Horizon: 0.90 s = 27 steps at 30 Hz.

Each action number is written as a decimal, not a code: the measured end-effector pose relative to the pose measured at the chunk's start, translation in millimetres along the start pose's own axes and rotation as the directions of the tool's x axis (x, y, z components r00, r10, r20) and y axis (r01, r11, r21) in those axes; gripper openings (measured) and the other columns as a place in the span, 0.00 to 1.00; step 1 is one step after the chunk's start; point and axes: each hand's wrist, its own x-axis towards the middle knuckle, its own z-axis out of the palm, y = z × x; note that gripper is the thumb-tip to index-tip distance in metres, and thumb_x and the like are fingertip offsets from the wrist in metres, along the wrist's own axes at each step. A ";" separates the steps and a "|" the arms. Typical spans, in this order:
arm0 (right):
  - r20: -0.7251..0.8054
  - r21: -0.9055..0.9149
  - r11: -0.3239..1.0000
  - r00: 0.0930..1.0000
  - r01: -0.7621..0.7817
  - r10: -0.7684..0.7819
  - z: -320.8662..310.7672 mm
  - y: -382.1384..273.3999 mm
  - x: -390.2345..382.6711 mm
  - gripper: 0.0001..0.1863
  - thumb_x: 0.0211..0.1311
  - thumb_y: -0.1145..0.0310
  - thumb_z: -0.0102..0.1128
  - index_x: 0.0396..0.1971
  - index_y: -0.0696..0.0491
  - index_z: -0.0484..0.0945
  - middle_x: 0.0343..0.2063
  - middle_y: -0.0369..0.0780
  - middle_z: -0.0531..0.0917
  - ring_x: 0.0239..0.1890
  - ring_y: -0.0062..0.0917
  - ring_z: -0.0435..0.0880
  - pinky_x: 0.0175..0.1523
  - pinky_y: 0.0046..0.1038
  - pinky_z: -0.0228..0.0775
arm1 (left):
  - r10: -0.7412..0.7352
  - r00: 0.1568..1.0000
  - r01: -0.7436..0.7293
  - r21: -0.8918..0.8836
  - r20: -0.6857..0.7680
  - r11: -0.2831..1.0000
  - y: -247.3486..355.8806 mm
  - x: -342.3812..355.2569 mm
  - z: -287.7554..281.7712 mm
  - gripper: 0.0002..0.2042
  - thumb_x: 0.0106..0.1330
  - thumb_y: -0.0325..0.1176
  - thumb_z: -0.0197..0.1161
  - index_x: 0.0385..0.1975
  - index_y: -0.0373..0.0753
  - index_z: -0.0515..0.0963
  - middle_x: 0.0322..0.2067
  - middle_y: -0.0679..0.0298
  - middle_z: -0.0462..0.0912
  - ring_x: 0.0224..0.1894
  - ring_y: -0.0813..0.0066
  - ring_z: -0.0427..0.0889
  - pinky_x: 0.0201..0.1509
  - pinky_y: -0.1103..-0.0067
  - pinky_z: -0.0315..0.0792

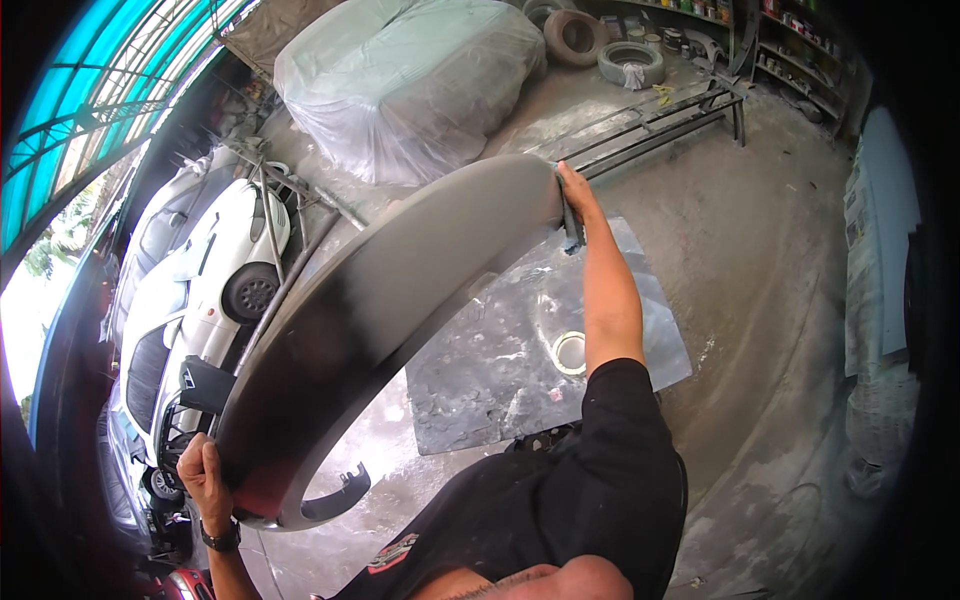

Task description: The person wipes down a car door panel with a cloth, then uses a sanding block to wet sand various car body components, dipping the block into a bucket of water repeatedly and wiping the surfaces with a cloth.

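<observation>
A long, curved car body panel (400,270) slants across the view, matte grey at its far right and glossy black toward its near left. My left hand (205,478), with a dark watch at the wrist, is closed at the panel's near left end. At the far right end my right hand (577,190) is closed around the edge. A small blue-grey piece, perhaps cloth (573,238), hangs beneath the right hand. Most of both hands' fingers are hidden. Below the panel, a stained grey board (470,400) carries a pale ring (569,353), maybe a tape roll.
A plastic-wrapped car (410,90) stands at the back, near tires (632,65) and a low metal frame (660,125). White cars (200,290) and metal bars (285,285) are at left. Shelves (800,60) line the far right; a wrapped, pale blue panel (885,230) stands at right.
</observation>
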 end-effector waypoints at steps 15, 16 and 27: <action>-0.099 0.008 0.849 0.845 0.529 -0.525 109.5 -148.1 -92.5 0.25 0.80 0.62 0.39 0.70 0.57 0.65 0.72 0.48 0.63 0.75 0.37 0.59 0.77 0.32 0.47 | -0.029 0.995 0.030 0.008 -0.099 1.000 1.3 -6.7 3.7 0.22 0.77 0.34 0.53 0.19 0.36 0.56 0.21 0.72 0.55 0.24 0.84 0.53 0.28 0.78 0.47; -0.096 0.024 0.780 0.778 0.626 -0.621 131.4 -166.9 -108.5 0.26 0.76 0.66 0.44 0.70 0.58 0.64 0.72 0.49 0.62 0.75 0.40 0.58 0.77 0.34 0.47 | -0.032 0.994 0.033 0.007 -0.108 0.999 2.2 -3.0 10.7 0.22 0.77 0.34 0.53 0.19 0.36 0.56 0.21 0.72 0.55 0.24 0.84 0.53 0.28 0.78 0.47; 0.273 -0.074 0.157 0.172 0.985 -0.947 285.3 -298.2 -301.9 0.31 0.69 0.53 0.54 0.71 0.44 0.65 0.75 0.39 0.59 0.79 0.39 0.45 0.78 0.53 0.23 | -0.016 0.975 0.025 0.036 -0.222 0.999 -19.0 10.3 33.6 0.19 0.79 0.33 0.52 0.21 0.38 0.60 0.22 0.76 0.56 0.25 0.86 0.52 0.28 0.80 0.47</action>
